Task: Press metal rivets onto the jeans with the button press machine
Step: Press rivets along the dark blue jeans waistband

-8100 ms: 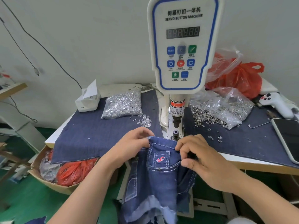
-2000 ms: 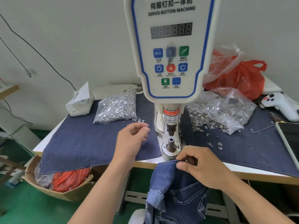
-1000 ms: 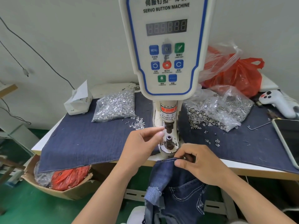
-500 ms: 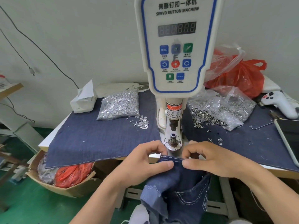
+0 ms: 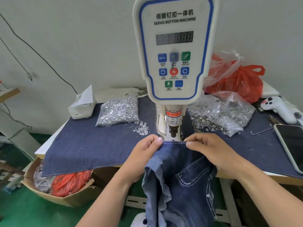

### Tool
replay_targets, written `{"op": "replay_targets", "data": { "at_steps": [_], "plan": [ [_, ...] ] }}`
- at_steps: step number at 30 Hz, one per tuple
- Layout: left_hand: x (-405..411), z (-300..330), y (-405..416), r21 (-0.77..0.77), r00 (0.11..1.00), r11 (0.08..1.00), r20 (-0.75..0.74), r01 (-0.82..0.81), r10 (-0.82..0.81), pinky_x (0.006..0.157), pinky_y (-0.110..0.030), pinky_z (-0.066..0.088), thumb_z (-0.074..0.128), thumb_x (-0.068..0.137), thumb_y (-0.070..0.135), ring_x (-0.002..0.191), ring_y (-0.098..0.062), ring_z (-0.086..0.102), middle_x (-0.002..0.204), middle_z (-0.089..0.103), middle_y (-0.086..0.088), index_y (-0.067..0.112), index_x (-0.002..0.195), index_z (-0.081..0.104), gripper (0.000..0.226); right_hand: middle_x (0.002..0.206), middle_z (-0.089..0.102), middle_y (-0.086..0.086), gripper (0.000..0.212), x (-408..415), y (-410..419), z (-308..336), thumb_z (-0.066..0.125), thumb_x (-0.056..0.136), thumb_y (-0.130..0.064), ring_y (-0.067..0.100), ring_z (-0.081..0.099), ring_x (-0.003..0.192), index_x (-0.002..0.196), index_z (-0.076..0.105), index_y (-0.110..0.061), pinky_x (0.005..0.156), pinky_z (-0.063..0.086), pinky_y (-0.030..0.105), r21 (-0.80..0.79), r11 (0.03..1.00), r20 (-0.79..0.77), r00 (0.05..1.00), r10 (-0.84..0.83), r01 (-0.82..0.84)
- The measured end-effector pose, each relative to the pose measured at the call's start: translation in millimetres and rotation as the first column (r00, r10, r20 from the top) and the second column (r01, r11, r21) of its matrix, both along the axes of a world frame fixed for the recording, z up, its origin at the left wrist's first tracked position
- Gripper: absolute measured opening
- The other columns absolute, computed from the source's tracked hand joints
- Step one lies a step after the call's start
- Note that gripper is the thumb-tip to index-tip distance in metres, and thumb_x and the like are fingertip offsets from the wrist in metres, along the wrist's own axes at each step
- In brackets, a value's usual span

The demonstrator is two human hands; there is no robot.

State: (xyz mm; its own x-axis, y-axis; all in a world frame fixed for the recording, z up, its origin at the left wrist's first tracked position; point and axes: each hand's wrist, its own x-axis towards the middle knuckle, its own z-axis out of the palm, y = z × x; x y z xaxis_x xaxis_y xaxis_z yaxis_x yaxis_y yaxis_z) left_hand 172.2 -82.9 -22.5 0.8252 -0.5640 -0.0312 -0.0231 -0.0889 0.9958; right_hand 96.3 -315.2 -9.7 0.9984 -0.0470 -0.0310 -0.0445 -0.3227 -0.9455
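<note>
Denim covers most of what is in front of me: a dark blue cloth (image 5: 91,145) is spread over the worktop (image 5: 272,176), and a pair of jeans (image 5: 178,177) hangs off its near edge. The stitched top hem of the jeans is drawn flat under the head of the button press machine (image 5: 173,51), right below its dark punch (image 5: 173,130). The left hand (image 5: 144,154) has its grip pinched on the hem at the left, thumb and forefinger closed on the fabric. The right hand (image 5: 211,149) pinches the same hem at the right, fingers curled over the edge. Between the two grips the hem runs straight and taut. The lower die is hidden under the denim, so I cannot tell whether a rivet sits there.

Left of the machine column lies a clear bag of silver rivets (image 5: 118,111), with a small scatter of loose rivets (image 5: 141,128) just beside it on the cloth. A white tissue box (image 5: 82,107) stands at the back left corner. Right of the column an open clear bag of metal rings (image 5: 221,115) spills onto the cloth, and behind it sits a red plastic bag (image 5: 239,81). At the far right a white controller (image 5: 278,108) lies near a phone (image 5: 291,145) with a dark screen. Under the worktop on the left, a cardboard box (image 5: 68,196) holds more red plastic.
</note>
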Motion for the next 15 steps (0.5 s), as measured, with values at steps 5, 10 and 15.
{"op": "replay_targets", "data": {
  "at_steps": [5,10,15],
  "plan": [
    [6,-9,0,0.050,0.998,0.999,0.058,-0.018,0.015,0.066,-0.021,0.041,0.056,0.097,0.057,0.070,-0.005,0.045,0.075,0.053,0.013,0.038,0.078,0.059,0.027,0.093,0.074,0.013,0.035,8,6,-7,0.063,0.088,-0.048,0.008,0.062,0.083,0.088,0.074,-0.014,0.089,0.052,0.042,0.006,0.996,-0.013,0.996,-0.085,0.086],
    [9,-11,0,0.104,0.994,0.995,0.109,-0.011,-0.001,0.066,-0.015,0.042,0.050,0.108,0.046,0.069,-0.001,0.047,0.075,0.055,0.019,0.042,0.078,0.059,0.031,0.098,0.072,0.015,0.030,10,3,-14,0.063,0.096,-0.042,0.009,0.063,0.081,0.090,0.075,-0.015,0.085,0.050,0.036,-0.024,0.996,-0.014,0.996,-0.091,0.091],
    [6,-13,0,0.097,0.995,0.995,0.095,-0.009,-0.001,0.066,-0.015,0.043,0.049,0.106,0.051,0.069,0.001,0.047,0.074,0.055,0.020,0.043,0.078,0.059,0.031,0.092,0.079,-0.005,0.022,7,4,-16,0.061,0.100,-0.036,0.013,0.074,0.093,0.089,0.078,-0.027,0.085,0.052,0.029,0.053,0.993,-0.026,0.994,-0.103,0.104]
  ]
}}
